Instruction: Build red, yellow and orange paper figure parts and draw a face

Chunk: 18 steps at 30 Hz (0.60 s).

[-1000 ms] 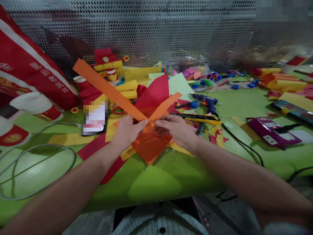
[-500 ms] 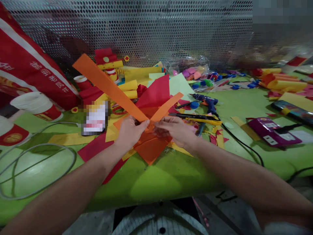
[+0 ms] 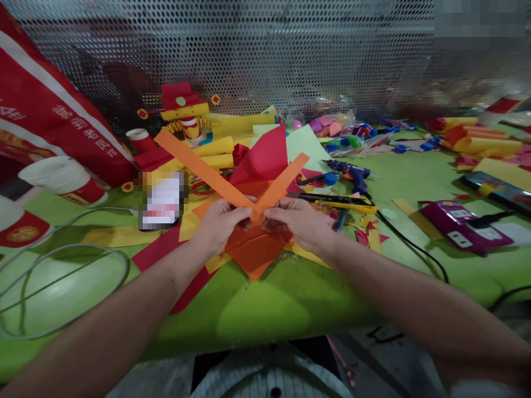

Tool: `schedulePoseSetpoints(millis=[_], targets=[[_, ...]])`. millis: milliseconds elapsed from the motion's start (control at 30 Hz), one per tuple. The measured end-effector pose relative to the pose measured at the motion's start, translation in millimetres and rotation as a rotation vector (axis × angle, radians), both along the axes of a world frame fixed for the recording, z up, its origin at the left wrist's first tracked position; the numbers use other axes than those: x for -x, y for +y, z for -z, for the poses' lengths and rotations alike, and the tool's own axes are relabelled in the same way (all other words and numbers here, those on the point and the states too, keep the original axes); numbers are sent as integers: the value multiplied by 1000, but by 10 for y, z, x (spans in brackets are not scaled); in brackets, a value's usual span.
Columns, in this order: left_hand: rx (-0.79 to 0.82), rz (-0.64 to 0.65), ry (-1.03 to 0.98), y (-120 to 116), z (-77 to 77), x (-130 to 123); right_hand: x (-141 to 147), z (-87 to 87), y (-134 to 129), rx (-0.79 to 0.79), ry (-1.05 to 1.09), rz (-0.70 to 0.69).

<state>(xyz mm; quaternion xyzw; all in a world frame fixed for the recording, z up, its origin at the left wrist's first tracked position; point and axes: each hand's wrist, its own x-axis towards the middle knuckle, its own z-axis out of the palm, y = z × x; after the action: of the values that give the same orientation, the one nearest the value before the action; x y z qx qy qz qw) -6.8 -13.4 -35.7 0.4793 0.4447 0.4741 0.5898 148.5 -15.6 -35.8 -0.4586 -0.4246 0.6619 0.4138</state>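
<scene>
An orange paper strip forms a V, its two arms rising to the left and right from a crossing between my hands. My left hand pinches it just left of the crossing, thumb on top. On the right side my right hand pinches the same strip, fingers curled. Beneath both hands lies a darker orange sheet, one corner pointing toward me. Red paper sticks up behind them. Whether the V is one folded strip or two, I cannot tell.
A yellow box cutter and a blue glue gun lie right of my hands. A purple power socket sits farther right. At left are a phone, paper cups and a looped cable on the green table.
The strip's long left arm has tipped lower, its end now nearer the middle. My fingers have shifted slightly at the crossing, and both hands still pinch the paper.
</scene>
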Motion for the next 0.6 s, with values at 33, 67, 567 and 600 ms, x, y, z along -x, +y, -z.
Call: schedulePoseSetpoints(millis=[33, 67, 567, 600], targets=[[12, 8, -7, 2, -1, 2, -1, 7, 1, -5, -1, -6], [24, 17, -17, 3, -1, 3, -2, 15, 2, -10, -1, -13], [113, 49, -37, 13, -18, 19, 18, 56, 11, -83, 47, 35], [113, 35, -29, 15, -21, 17, 22, 66, 13, -122, 63, 55]])
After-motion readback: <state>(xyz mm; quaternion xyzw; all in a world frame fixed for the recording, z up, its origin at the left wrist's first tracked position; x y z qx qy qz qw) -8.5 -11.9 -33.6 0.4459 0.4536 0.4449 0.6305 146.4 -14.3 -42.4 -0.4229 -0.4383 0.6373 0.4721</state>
